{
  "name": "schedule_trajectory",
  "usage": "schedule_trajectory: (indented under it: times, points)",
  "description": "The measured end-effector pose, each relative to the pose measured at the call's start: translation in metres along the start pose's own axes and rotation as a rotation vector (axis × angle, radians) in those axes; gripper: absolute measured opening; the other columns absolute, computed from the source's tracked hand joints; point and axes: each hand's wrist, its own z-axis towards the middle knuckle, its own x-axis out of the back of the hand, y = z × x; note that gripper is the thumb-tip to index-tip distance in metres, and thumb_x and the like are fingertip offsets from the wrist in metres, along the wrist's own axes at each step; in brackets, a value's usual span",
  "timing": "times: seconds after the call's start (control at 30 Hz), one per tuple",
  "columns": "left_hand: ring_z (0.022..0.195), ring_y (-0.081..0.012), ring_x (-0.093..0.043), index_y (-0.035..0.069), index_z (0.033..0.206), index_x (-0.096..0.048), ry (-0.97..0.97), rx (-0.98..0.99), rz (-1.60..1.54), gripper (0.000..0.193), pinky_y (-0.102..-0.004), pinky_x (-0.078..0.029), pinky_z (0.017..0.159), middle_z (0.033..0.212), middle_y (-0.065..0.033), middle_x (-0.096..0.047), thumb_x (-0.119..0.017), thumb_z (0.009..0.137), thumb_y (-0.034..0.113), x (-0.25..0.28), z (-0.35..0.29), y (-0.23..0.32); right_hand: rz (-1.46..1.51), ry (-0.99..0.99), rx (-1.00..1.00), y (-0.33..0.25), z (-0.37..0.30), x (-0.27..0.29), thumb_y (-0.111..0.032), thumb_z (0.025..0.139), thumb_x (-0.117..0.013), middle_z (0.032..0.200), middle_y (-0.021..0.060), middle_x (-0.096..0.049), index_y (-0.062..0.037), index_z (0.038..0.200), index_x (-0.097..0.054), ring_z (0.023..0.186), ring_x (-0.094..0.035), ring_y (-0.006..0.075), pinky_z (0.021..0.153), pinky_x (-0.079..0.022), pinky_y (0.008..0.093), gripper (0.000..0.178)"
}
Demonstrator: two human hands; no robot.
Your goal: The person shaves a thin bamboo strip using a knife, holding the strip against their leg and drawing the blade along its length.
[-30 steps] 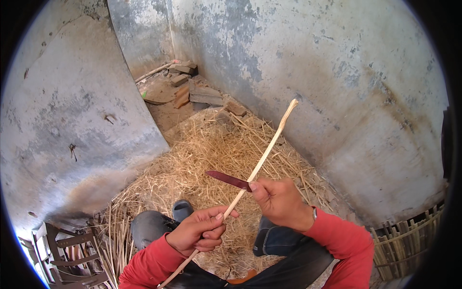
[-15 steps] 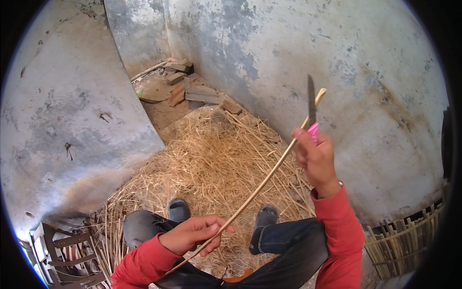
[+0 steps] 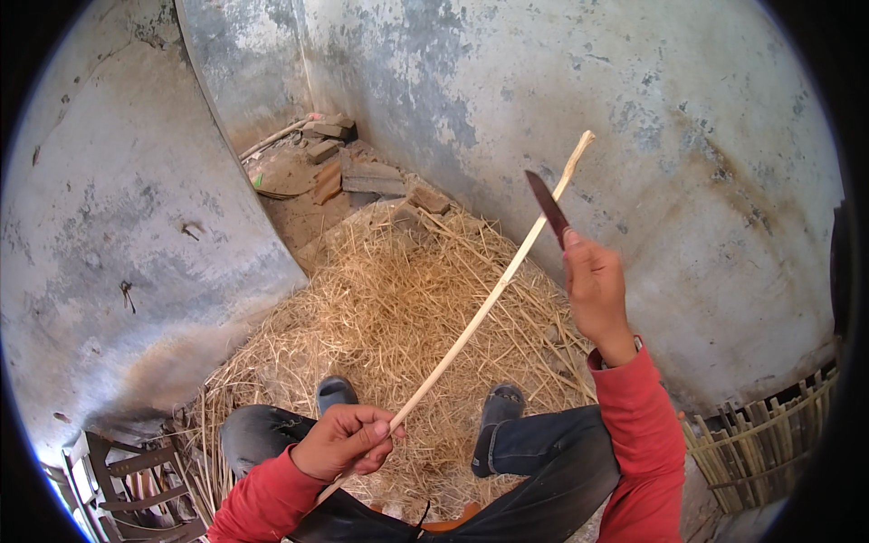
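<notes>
Head view: one pale stick point(image 3: 471, 328) runs from seven o'clock toward half past one, gripped at seven by the left hand point(image 3: 347, 441). At three, the right hand point(image 3: 595, 285) clasps one knife point(image 3: 545, 199), blade crossing the stick. Two dark shoes point(image 3: 501, 407) stand near six amid loose straw point(image 3: 385, 308); flaking walls point(image 3: 579, 100) rise behind.

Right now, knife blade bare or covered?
Bare: the dark knife blade shows uncovered beyond the right hand, crossing the pale stick in view; contact unclear.
</notes>
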Motion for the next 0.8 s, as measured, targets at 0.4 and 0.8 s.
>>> schedule_trajectory:
  times: [0.4, 0.8]
  points:
    - [0.051, -0.0079, -0.037, -0.004, 0.111, -0.064, 0.134, -0.104, -0.036, 0.028, -0.0236, -0.030, 0.046, 0.069, -0.0026, -0.050, -0.058, 0.106, 0.023, -0.014, 0.012, 0.005, -0.167, -0.683, 0.074, -0.058, -0.067, -0.059, -0.032, 0.104, -0.058, 0.064, 0.0218, -0.055, -0.0004, 0.097, -0.074, 0.052, -0.051, 0.0269, 0.052, -0.043, 0.0399, 0.036]
    - [0.048, -0.0077, -0.033, -0.004, 0.114, -0.065, -0.072, -0.022, -0.167, 0.031, -0.0254, -0.027, 0.044, 0.067, 0.0003, -0.041, -0.054, 0.108, 0.024, -0.011, 0.010, 0.002, -0.095, 0.076, 0.081, -0.023, 0.019, -0.014, -0.035, 0.107, -0.054, 0.059, -0.0004, -0.034, 0.0018, 0.078, -0.061, 0.059, -0.035, 0.0091, 0.050, -0.032, 0.0343, 0.048]
